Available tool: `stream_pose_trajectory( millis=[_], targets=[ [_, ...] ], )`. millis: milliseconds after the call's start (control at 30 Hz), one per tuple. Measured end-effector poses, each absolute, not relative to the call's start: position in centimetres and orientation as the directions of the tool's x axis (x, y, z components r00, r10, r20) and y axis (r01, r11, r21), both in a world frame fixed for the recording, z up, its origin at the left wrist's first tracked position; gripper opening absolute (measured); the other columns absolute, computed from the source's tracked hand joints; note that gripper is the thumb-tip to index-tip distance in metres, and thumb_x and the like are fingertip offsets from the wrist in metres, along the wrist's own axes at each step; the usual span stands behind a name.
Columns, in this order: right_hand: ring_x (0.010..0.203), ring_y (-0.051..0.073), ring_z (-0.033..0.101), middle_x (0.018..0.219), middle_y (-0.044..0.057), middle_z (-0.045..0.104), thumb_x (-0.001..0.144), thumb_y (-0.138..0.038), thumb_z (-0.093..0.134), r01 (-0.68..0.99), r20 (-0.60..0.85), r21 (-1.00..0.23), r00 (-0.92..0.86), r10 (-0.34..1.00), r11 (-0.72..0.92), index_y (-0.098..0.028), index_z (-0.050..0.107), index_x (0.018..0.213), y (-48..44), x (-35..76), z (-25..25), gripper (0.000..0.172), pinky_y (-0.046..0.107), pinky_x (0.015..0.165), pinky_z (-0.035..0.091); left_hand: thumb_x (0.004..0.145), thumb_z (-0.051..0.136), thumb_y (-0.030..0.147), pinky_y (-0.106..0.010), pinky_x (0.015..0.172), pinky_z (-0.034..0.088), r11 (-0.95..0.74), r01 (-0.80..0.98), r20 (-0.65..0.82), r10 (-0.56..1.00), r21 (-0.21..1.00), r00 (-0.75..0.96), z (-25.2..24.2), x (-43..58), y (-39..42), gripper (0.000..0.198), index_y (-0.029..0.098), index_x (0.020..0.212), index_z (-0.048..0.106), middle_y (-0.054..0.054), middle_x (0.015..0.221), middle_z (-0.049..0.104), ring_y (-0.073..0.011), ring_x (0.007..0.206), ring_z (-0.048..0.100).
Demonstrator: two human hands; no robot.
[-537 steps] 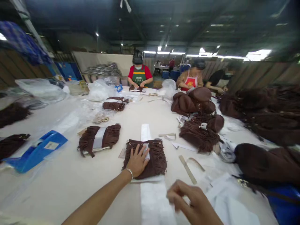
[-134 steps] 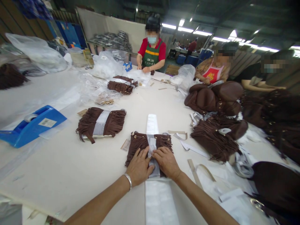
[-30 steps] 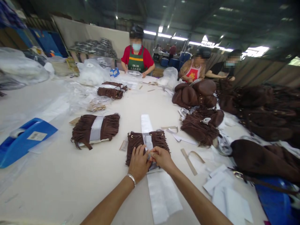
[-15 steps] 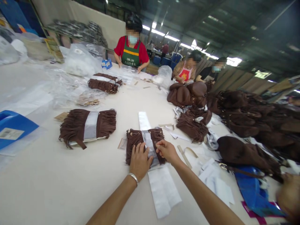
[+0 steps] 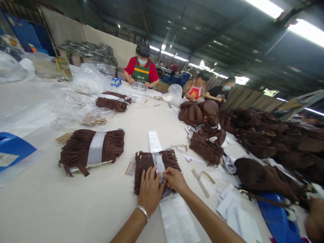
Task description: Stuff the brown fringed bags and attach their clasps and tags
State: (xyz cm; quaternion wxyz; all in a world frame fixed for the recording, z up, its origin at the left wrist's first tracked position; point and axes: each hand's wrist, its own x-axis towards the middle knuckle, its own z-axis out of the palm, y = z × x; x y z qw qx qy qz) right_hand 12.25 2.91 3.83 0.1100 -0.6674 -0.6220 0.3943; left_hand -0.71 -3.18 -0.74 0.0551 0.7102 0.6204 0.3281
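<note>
A dark brown fringed bag lies in front of me, with a shiny grey band across its middle. My left hand rests flat on the bag, fingers stretched over the fringe beside the band. At the band's right edge, my right hand is closed in a pinch; whatever is between its fingertips is too small to make out. Under the bag runs a long white strip, which sticks out at the front and back. A small packet with a tan tag lies against the bag's left side.
Another banded fringed bag lies left, and a third farther back. Loose brown bags and a large heap fill the right. White sheets lie near right. A person in a green apron works across the table.
My right hand has shifted left along the band, close to my left thumb. My left hand stays flat on the bag. The view has tilted up slightly.
</note>
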Motion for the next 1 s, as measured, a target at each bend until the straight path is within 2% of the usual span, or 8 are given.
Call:
stream_pose_trajectory(
  millis=[200, 400, 467, 533, 667, 833, 1000],
  targets=[
    [0.052, 0.009, 0.058, 0.065, -0.003, 0.068, 0.085, -0.025, 0.058, 0.863, -0.383, -0.470, -0.010, 0.924, -0.186, -0.021, 0.065, 0.083, 3.3, 11.7, 3.6, 0.008, 0.018, 0.053, 0.039, 0.089, 0.054, 0.032, -0.058, 0.113, 0.027, -0.239, 0.839, 0.376, 0.925, 0.490, 0.044, -0.6, -0.9, -3.2, 0.032, 0.021, 0.118, 0.061, -0.012, 0.133, 0.052, -0.0315, 0.128, 0.043],
    [0.074, 0.014, 0.066, 0.072, 0.002, 0.070, 0.081, -0.025, 0.061, 0.929, -0.347, -0.333, 0.038, 0.937, -0.161, -0.020, 0.067, 0.079, 3.7, 10.7, 3.9, 0.008, 0.021, 0.064, 0.042, 0.088, 0.055, 0.032, -0.058, 0.112, 0.027, -0.249, 0.835, 0.391, 0.919, 0.490, 0.045, -0.7, -1.0, -3.2, 0.033, 0.022, 0.119, 0.059, -0.012, 0.134, 0.051, -0.0316, 0.127, 0.043],
    [0.076, 0.015, 0.067, 0.073, 0.003, 0.070, 0.082, -0.025, 0.061, 0.936, -0.345, -0.310, 0.050, 0.937, -0.164, -0.019, 0.067, 0.081, 3.7, 10.4, 4.1, 0.008, 0.022, 0.065, 0.043, 0.088, 0.055, 0.032, -0.058, 0.112, 0.027, -0.256, 0.833, 0.399, 0.916, 0.491, 0.047, -0.8, -1.0, -3.2, 0.033, 0.022, 0.119, 0.059, -0.012, 0.133, 0.051, -0.0317, 0.127, 0.042],
    [0.071, 0.016, 0.067, 0.072, 0.004, 0.071, 0.082, -0.024, 0.062, 0.937, -0.357, -0.302, 0.060, 0.932, -0.176, -0.018, 0.067, 0.088, 3.8, 10.2, 4.2, 0.010, 0.022, 0.062, 0.045, 0.089, 0.055, 0.032, -0.058, 0.112, 0.026, -0.260, 0.831, 0.402, 0.914, 0.491, 0.048, -0.9, -1.0, -3.3, 0.032, 0.022, 0.119, 0.059, -0.012, 0.133, 0.052, -0.0317, 0.128, 0.043],
    [0.054, 0.015, 0.065, 0.066, 0.004, 0.070, 0.077, -0.019, 0.066, 0.923, -0.417, -0.311, 0.083, 0.905, -0.228, -0.014, 0.062, 0.105, 4.2, 10.2, 4.0, 0.029, 0.021, 0.051, 0.046, 0.089, 0.054, 0.032, -0.058, 0.112, 0.027, -0.263, 0.834, 0.419, 0.907, 0.485, 0.042, -1.0, -1.0, -3.3, 0.031, 0.021, 0.118, 0.060, -0.013, 0.133, 0.052, -0.0312, 0.126, 0.044],
    [0.040, 0.015, 0.059, 0.056, 0.004, 0.067, 0.078, -0.017, 0.063, 0.903, -0.505, -0.348, 0.046, 0.862, -0.252, -0.014, 0.065, 0.084, 4.9, 10.4, 3.5, 0.007, 0.022, 0.041, 0.045, 0.090, 0.053, 0.031, -0.058, 0.112, 0.027, -0.266, 0.837, 0.425, 0.904, 0.479, 0.043, -0.9, -1.0, -3.4, 0.029, 0.021, 0.116, 0.061, -0.013, 0.132, 0.053, -0.0307, 0.126, 0.044],
    [0.040, 0.013, 0.059, 0.057, 0.000, 0.067, 0.078, -0.016, 0.061, 0.893, -0.474, -0.389, 0.017, 0.881, -0.226, -0.018, 0.061, 0.094, 4.6, 10.6, 3.4, 0.016, 0.020, 0.041, 0.045, 0.089, 0.053, 0.029, -0.057, 0.112, 0.028, -0.274, 0.839, 0.433, 0.900, 0.470, 0.052, -1.1, -1.0, -3.4, 0.028, 0.021, 0.115, 0.061, -0.013, 0.132, 0.053, -0.0302, 0.126, 0.044]
  ],
)
